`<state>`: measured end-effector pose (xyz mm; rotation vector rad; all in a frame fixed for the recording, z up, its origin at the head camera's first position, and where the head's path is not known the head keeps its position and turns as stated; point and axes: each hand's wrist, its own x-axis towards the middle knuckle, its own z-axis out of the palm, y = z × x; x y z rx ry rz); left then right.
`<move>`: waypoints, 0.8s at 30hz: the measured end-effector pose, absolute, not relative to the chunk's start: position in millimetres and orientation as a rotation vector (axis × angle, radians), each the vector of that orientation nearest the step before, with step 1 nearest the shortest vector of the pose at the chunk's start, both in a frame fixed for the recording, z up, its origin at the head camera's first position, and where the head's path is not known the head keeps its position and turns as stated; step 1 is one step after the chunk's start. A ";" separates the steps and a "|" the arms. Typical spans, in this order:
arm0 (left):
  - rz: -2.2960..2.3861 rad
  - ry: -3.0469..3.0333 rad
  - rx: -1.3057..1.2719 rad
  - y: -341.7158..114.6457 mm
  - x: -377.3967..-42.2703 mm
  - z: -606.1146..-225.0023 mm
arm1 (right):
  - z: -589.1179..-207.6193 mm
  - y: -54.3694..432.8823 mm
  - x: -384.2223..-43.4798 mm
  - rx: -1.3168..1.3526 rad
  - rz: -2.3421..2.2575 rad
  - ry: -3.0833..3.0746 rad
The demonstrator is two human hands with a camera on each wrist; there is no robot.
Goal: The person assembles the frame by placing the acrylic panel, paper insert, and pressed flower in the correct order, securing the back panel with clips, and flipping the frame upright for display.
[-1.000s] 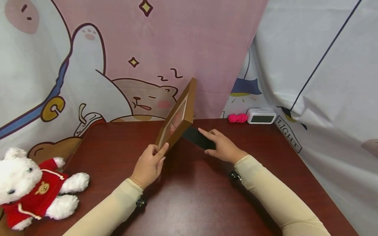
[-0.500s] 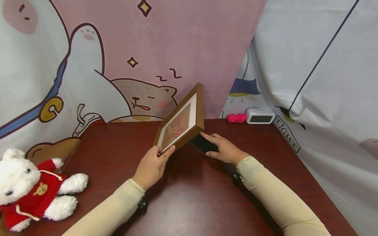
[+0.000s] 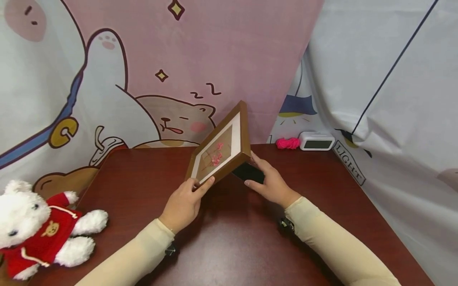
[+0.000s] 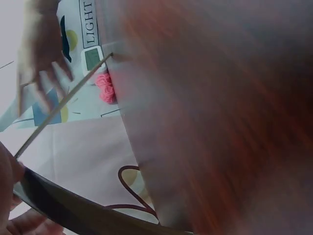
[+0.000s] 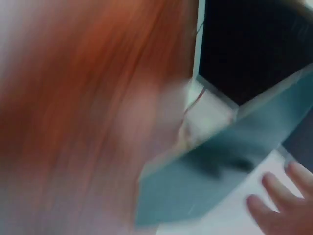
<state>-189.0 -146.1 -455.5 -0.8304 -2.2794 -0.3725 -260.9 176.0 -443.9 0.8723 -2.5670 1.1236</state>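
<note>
A brown picture frame (image 3: pixel 216 153) with a pink-blossom picture leans back above the table in the head view. Behind it a black stand leg (image 3: pixel 249 172) slopes out to the right. My left hand (image 3: pixel 182 204) grips the frame's near lower corner, thumb along the edge. Beside the leg is my right hand (image 3: pixel 272 180), its thumb on the near side and its fingertips partly hidden by the frame. The right wrist view, though blurred, has the right-hand fingers (image 5: pixel 281 196) extended and apart from the leg (image 5: pixel 210 171).
A white plush toy (image 3: pixel 53 230) in a red hoodie lies at the table's left edge. Pink yarn (image 3: pixel 288 143) and a white digital clock (image 3: pixel 317 141) stand at the back right. A printed cloth (image 3: pixel 264 59) hangs behind the dark red table (image 3: pixel 229 250).
The frame has turned to face more toward me, its top swinging right. The right-hand fingers, earlier pinching the leg, have loosened and moved up behind the frame. The left hand keeps its grip.
</note>
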 end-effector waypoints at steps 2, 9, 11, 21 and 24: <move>-0.383 -2.307 -0.819 -144.9 -186.8 -454.5 | -437.5 163.8 -243.6 0.859 1.237 -2.406; -0.415 -2.386 -0.759 -137.0 -180.1 -450.2 | -428.0 124.5 -195.8 0.979 1.266 -1.941; -0.431 -2.405 -0.755 -133.6 -178.0 -448.6 | -428.4 118.5 -190.2 0.997 1.235 -1.905; -0.551 -2.419 -0.821 -118.6 -165.9 -440.5 | -425.5 105.1 -184.6 0.978 1.181 -1.942; -0.597 -2.441 -0.857 -113.3 -162.5 -438.4 | -424.9 105.4 -186.7 0.925 1.239 -1.936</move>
